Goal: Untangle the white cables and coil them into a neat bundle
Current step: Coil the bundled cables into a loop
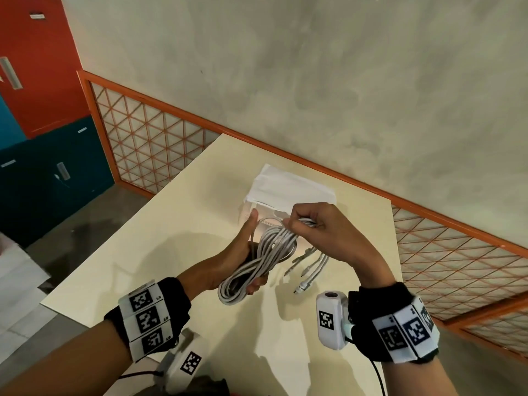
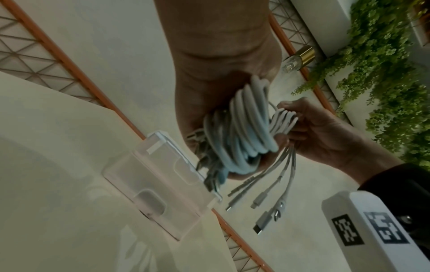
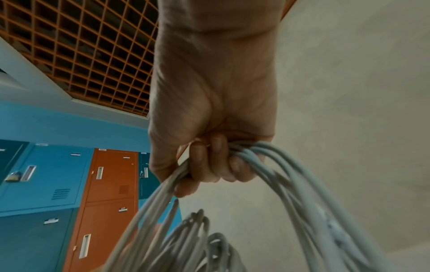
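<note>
A bundle of white cables [image 1: 267, 260] is looped into a long coil above the table. My left hand [image 1: 245, 250] grips the coil from the left, thumb up and fingers curled under its lower end. My right hand [image 1: 307, 224] is fisted round the strands at the top of the coil. Several loose cable ends with connectors [image 1: 310, 271] hang below that fist. In the left wrist view the coil [image 2: 242, 132] lies in the left palm [image 2: 209, 88], with the right hand [image 2: 325, 132] and connectors [image 2: 263, 202] beside it. In the right wrist view the curled fingers [image 3: 209, 165] hold the strands [image 3: 291, 184].
A translucent white packaging box [image 1: 291, 185] lies on the cream table [image 1: 171, 252] just beyond my hands, also seen as the box [image 2: 163, 184]. An orange lattice rail [image 1: 148, 144] runs behind the table, with lockers [image 1: 43, 81] at the left.
</note>
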### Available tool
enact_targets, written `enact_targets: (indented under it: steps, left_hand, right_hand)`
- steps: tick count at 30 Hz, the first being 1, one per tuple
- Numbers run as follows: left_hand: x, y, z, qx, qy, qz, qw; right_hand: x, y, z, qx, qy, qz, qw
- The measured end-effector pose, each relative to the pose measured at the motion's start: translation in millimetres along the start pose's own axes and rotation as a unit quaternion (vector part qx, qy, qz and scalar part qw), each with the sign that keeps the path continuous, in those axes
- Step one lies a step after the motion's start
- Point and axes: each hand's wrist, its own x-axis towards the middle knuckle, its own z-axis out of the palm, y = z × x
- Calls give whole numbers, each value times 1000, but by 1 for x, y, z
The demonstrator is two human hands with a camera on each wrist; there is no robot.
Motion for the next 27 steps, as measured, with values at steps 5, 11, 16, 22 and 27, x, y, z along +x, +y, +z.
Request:
enact_targets:
  steps: [5, 11, 16, 22, 27]
  left_hand:
    - [-2, 1, 3, 13, 22, 8, 1000]
    - [-4, 1, 6, 102, 154, 28, 982]
    - [-2, 4, 12, 144, 166, 46, 975]
    - [5, -4, 18, 184, 134, 68, 971]
    - [8, -8, 21, 176, 98, 67, 977]
  right_hand:
    - [0, 1, 1, -1, 7, 16, 1000]
    - [-6, -7, 2, -8, 47, -7, 999]
    - [-7, -15, -2, 18, 70, -12, 997]
    - [5, -3, 0, 21, 67, 4, 998]
    - [16, 16, 9, 106, 66, 51, 991]
